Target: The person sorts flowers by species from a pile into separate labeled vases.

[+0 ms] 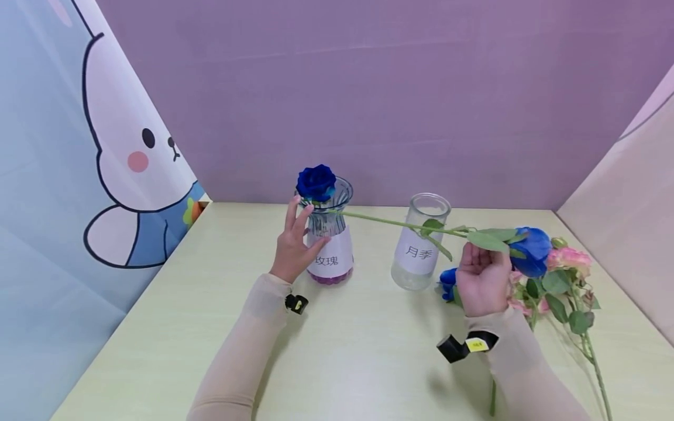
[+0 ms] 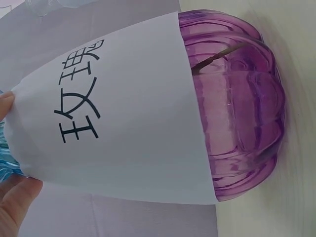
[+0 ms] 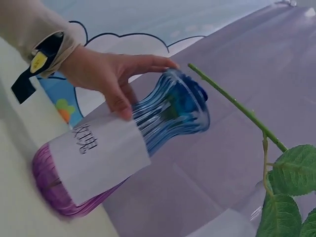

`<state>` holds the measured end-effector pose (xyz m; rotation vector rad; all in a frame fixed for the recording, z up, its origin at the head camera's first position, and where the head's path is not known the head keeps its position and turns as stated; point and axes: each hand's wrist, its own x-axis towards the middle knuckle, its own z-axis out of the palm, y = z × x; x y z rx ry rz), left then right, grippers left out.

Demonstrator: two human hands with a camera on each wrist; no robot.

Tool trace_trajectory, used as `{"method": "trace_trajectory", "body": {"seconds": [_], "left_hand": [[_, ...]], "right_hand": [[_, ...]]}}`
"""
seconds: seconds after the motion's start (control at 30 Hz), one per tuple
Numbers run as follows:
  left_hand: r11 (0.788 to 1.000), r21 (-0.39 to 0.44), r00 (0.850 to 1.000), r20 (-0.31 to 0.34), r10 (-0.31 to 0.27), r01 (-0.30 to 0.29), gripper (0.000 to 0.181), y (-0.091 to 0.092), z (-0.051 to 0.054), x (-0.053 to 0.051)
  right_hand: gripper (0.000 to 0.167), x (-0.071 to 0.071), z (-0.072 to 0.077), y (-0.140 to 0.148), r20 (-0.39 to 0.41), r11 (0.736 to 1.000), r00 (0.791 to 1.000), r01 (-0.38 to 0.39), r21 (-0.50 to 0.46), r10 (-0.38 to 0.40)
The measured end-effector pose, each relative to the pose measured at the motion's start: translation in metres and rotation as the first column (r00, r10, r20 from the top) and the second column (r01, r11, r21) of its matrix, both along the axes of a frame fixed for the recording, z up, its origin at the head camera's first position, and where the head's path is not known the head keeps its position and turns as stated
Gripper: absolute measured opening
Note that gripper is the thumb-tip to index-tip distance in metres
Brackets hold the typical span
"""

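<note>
My left hand (image 1: 296, 251) holds the neck of a ribbed glass vase (image 2: 242, 108), blue above and purple at the base, with a white paper label. One blue rose (image 1: 316, 182) stands in this vase, its bloom at the rim. My right hand (image 1: 483, 283) grips a second blue rose (image 1: 532, 252) just below its bloom. That rose lies nearly level, its green stem (image 3: 237, 104) pointing left at the vase mouth. In the right wrist view the stem's cut end is close to the rim, outside the glass.
A clear glass jar (image 1: 416, 272) with a white label stands right of the vase, behind the held stem. Pink flowers (image 1: 571, 260) with leafy stems lie at the table's right, partly behind my right arm. Another blue bloom (image 1: 448, 280) lies beside my right hand. A purple backdrop (image 1: 379, 105) rises behind.
</note>
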<state>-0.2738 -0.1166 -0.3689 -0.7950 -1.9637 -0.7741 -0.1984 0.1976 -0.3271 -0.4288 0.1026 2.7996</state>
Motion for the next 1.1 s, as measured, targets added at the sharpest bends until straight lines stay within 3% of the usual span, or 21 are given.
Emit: {"method": "trace_trajectory", "body": {"seconds": [0.13,0.27,0.4,0.6,0.7,0.8,0.87,1.1], "left_hand": [[1.000,-0.001,1.000,-0.007,0.004,-0.004,0.089,0.000,0.001,0.000],[1.000,-0.002,1.000,-0.007,0.007,-0.007,0.089,-0.001,-0.001,-0.001],[1.000,0.004,1.000,-0.005,-0.001,0.001,0.089,-0.001,-0.002,-0.001],[1.000,0.006,1.000,-0.004,-0.013,0.013,0.090,-0.001,-0.002,-0.004],[1.000,0.002,1.000,-0.014,-0.013,0.013,0.090,0.000,-0.001,-0.003],[1.000,-0.001,0.999,-0.028,-0.017,0.017,0.090,0.001,0.000,-0.003],[1.000,-0.001,0.999,-0.034,-0.023,0.023,0.090,0.001,0.001,-0.003],[1.000,0.005,0.999,-0.022,-0.029,0.029,0.090,0.000,0.000,-0.003]], "right_hand": [[0.025,-0.003,0.015,-0.006,-0.029,0.999,0.999,0.030,0.025,-0.030],[0.019,-0.007,0.032,-0.013,-0.116,0.989,0.990,0.095,0.110,-0.082],[0.013,-0.012,0.047,-0.017,-0.197,0.963,0.972,0.168,0.211,-0.127],[0.005,-0.021,0.068,-0.016,-0.230,0.915,0.956,0.249,0.316,-0.181],[0.005,-0.027,0.077,-0.017,-0.258,0.862,0.940,0.313,0.398,-0.223],[0.007,-0.035,0.087,-0.019,-0.293,0.779,0.924,0.370,0.507,-0.248],[0.008,-0.042,0.095,-0.020,-0.316,0.740,0.918,0.383,0.554,-0.239],[0.008,-0.062,0.130,-0.024,-0.413,0.677,0.904,0.372,0.634,-0.110]]}}
